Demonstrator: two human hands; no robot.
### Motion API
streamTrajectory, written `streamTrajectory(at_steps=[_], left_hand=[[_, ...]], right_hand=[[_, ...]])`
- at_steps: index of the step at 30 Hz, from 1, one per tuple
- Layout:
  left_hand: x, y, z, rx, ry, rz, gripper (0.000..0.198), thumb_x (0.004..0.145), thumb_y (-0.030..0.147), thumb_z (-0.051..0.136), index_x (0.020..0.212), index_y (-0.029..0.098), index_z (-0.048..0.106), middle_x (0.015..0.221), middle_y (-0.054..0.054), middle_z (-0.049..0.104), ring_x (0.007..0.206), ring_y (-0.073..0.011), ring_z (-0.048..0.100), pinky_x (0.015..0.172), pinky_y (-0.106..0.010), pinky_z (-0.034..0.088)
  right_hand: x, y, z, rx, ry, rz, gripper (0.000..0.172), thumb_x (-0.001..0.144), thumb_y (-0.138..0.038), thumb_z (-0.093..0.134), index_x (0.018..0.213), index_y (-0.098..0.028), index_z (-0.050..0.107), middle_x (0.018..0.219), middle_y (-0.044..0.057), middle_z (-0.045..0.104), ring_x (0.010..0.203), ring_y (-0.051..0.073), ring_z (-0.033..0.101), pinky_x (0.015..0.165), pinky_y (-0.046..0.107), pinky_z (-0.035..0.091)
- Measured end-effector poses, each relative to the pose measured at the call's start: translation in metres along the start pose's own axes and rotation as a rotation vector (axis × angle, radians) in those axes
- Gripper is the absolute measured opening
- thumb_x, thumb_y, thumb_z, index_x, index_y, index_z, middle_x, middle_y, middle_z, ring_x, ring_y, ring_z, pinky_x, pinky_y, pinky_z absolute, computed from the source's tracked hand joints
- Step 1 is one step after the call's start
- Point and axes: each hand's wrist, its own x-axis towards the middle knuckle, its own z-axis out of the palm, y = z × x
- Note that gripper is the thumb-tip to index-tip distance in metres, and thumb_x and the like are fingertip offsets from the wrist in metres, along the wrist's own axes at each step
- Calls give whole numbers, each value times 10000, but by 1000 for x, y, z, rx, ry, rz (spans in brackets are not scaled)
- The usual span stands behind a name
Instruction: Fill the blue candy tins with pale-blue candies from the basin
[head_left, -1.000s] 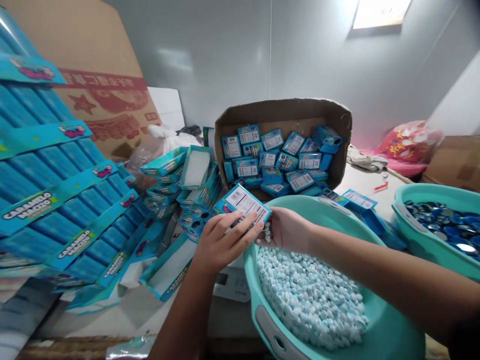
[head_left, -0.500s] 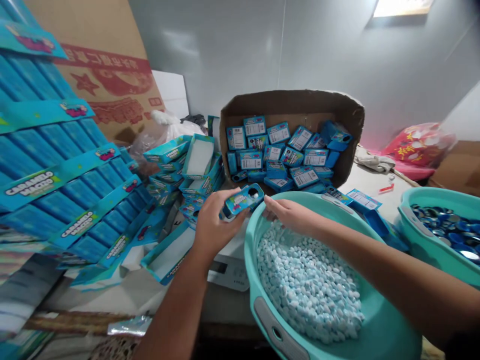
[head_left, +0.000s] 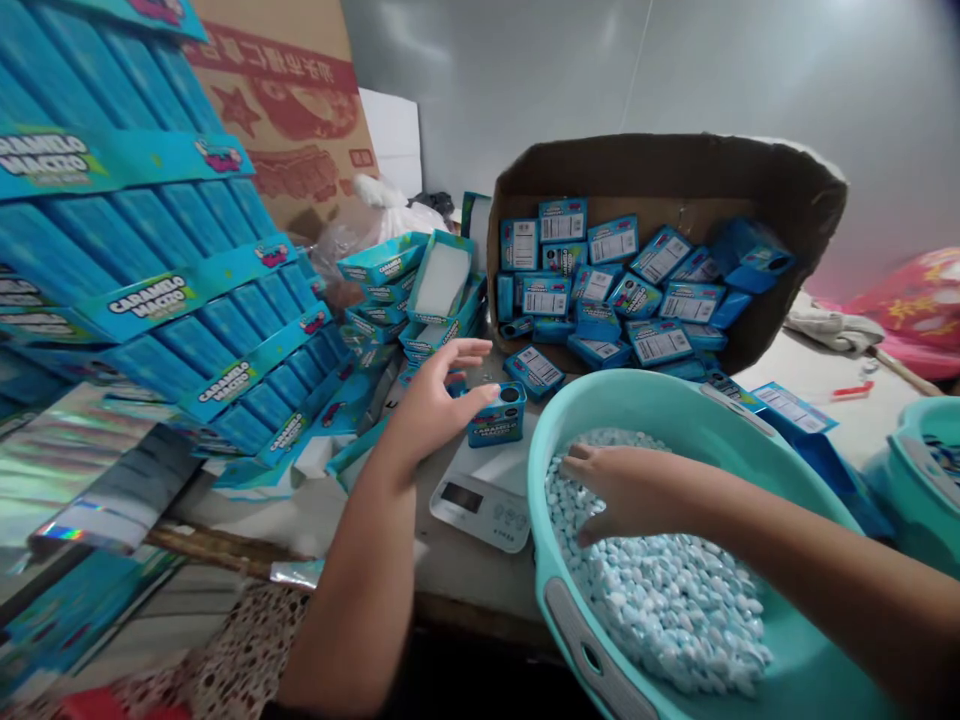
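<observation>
A small blue candy box (head_left: pixel 496 424) with a round dark hole in its top stands upright on a white kitchen scale (head_left: pixel 491 490). Around its left side and top is my left hand (head_left: pixel 435 405), fingers apart, the thumb at the box's top edge; whether it touches cannot be made out. My right hand (head_left: pixel 615 485) reaches into a turquoise basin (head_left: pixel 551 590), its thumb spread from the fingers, down among pale blue and white candies (head_left: pixel 667 600). Some of its fingertips are hidden.
Behind the basin, a cardboard carton (head_left: pixel 795 190) lies open with several blue boxes inside. Filled display trays (head_left: pixel 217 270) are stacked at left, beside empty trays (head_left: pixel 442 280). A second turquoise basin (head_left: pixel 911 500) stands at right, near a red strip (head_left: pixel 853 390).
My left hand has set the blue box on the scale and loosened its fingers. My right hand has moved from beside the box down into the candies. The view has shifted left.
</observation>
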Motion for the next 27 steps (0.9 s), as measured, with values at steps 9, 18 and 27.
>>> streamTrajectory(at_steps=[9, 18, 27], left_hand=[[7, 2, 7, -271, 494, 65, 208, 797, 297, 684, 957, 179, 622, 870, -33, 651, 864, -161, 649, 810, -296, 526], [6, 3, 4, -329, 581, 99, 160, 797, 280, 675, 908, 182, 615, 795, 0, 606, 781, -134, 637, 759, -277, 526], [6, 3, 4, -297, 550, 71, 181, 812, 316, 655, 913, 175, 606, 811, -11, 615, 801, -140, 635, 769, -276, 528]], right_hand=[[4, -3, -3, -72, -133, 57, 436, 685, -385, 793, 1070, -229, 659, 1047, 67, 674, 928, 308, 643, 740, 374, 477], [2, -6, -2, -84, -175, 126, 311, 694, -299, 784, 983, -246, 679, 875, 28, 680, 785, 239, 620, 573, 289, 328], [-1, -9, -5, -93, -202, 131, 293, 720, -277, 759, 996, -228, 673, 857, 12, 659, 740, 195, 577, 547, 268, 280]])
